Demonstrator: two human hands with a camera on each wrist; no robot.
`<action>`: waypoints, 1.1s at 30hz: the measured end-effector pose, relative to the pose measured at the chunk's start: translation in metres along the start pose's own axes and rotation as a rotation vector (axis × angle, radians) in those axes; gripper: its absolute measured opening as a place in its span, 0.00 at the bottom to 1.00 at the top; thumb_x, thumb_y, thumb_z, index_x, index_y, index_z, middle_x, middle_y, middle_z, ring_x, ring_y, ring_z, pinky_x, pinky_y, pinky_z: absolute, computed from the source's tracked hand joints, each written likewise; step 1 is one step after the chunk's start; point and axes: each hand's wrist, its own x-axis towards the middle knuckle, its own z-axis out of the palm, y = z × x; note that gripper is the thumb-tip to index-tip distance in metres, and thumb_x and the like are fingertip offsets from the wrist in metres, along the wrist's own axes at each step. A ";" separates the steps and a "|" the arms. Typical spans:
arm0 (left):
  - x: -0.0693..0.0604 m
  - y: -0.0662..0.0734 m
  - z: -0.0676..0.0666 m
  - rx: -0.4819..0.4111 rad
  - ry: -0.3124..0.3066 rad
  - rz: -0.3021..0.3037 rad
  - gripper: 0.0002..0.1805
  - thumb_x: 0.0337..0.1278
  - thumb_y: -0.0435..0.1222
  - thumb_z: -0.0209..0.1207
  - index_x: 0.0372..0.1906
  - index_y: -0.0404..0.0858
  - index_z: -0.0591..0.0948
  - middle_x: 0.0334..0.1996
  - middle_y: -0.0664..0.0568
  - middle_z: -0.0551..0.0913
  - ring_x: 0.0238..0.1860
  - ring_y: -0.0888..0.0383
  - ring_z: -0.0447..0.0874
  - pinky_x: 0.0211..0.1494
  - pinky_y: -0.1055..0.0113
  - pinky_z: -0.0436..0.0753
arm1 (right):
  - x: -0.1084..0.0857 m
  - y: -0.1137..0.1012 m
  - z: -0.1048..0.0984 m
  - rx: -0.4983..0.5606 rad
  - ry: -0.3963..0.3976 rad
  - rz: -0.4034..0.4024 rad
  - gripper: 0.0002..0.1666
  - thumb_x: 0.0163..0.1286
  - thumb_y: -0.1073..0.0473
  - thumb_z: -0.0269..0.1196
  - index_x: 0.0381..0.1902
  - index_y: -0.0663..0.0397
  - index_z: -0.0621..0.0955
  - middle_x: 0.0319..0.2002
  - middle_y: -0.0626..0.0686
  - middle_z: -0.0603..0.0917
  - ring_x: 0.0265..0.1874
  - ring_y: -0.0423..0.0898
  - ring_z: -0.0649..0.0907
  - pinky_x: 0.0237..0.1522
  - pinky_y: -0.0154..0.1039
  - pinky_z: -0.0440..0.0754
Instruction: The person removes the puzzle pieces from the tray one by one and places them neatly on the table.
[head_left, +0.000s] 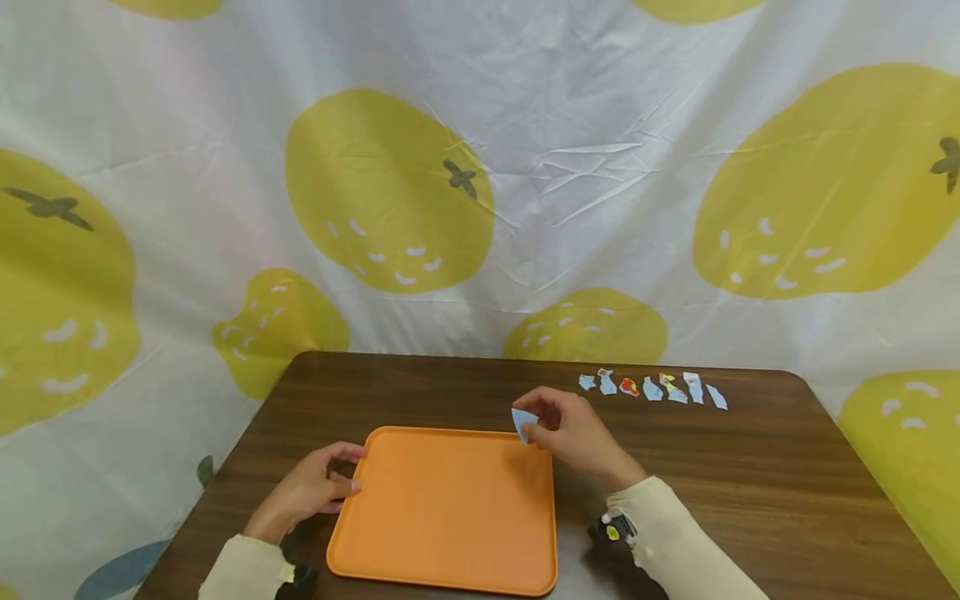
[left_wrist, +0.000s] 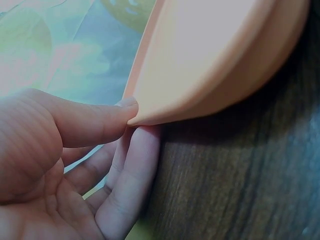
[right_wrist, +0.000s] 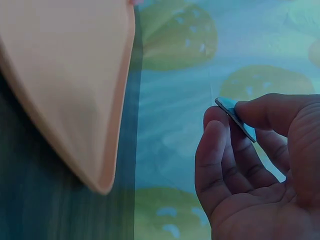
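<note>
An orange tray (head_left: 442,508) lies on the brown wooden table, its inner surface bare. My left hand (head_left: 311,483) pinches the tray's left rim; in the left wrist view the thumb (left_wrist: 95,122) is on the rim and fingers are beneath it. Above the tray's far right corner, my right hand (head_left: 573,433) holds a small light-blue flat piece (head_left: 522,422) between thumb and fingers. The right wrist view shows this piece (right_wrist: 235,117) edge-on, thin with a dark edge. Its face is partly hidden by the thumb.
Several irregular flat pieces (head_left: 652,389) lie in a row near the table's far right edge, light blue with some red and yellow. A white curtain (head_left: 585,192) with yellow fruit prints hangs behind the table (head_left: 750,483).
</note>
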 end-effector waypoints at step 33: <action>-0.002 -0.002 0.001 -0.006 0.008 0.005 0.28 0.63 0.26 0.69 0.68 0.37 0.78 0.63 0.40 0.78 0.41 0.51 0.85 0.38 0.54 0.89 | -0.042 0.062 -0.161 -0.155 0.237 0.083 0.18 0.74 0.66 0.67 0.60 0.65 0.82 0.40 0.65 0.87 0.29 0.37 0.89 0.33 0.37 0.88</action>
